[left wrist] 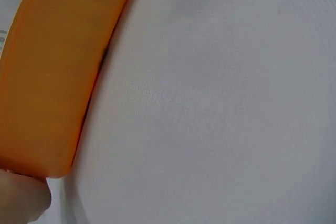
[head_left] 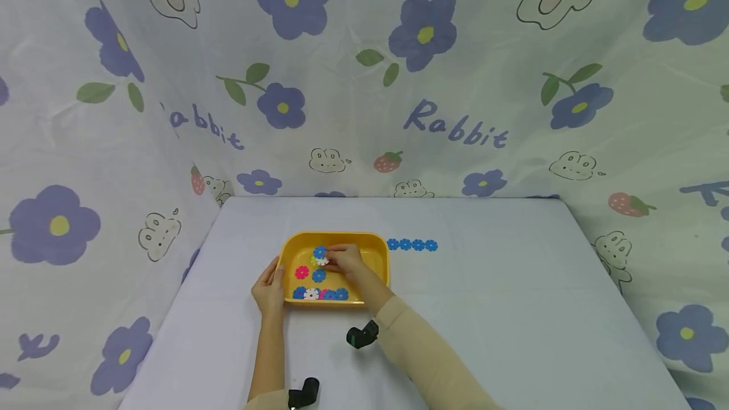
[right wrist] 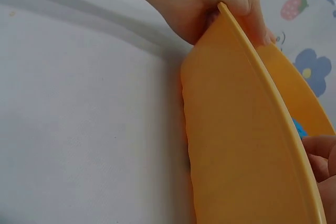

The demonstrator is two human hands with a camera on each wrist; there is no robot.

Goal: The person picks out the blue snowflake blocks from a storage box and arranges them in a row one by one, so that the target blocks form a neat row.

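A beige sleeve (head_left: 438,359) reaches across the white tabletop (head_left: 512,334), a black device (head_left: 362,335) beside its cuff. Beyond lies a yellow tray (head_left: 373,258), with blue, white and pink flower-shaped pieces clustered along its near wall. Of the two hands, the left hand (head_left: 267,288) grips the tray's left side. Farther in lie a pink piece (head_left: 302,273) and another blue one (head_left: 319,276); just past them, the right hand (head_left: 347,260) pinches a blue flower piece (head_left: 320,251) near a white one (head_left: 323,262). Four blue pieces (head_left: 418,245) line up right of the tray, before a flower-and-rabbit-print curtain (head_left: 353,100).
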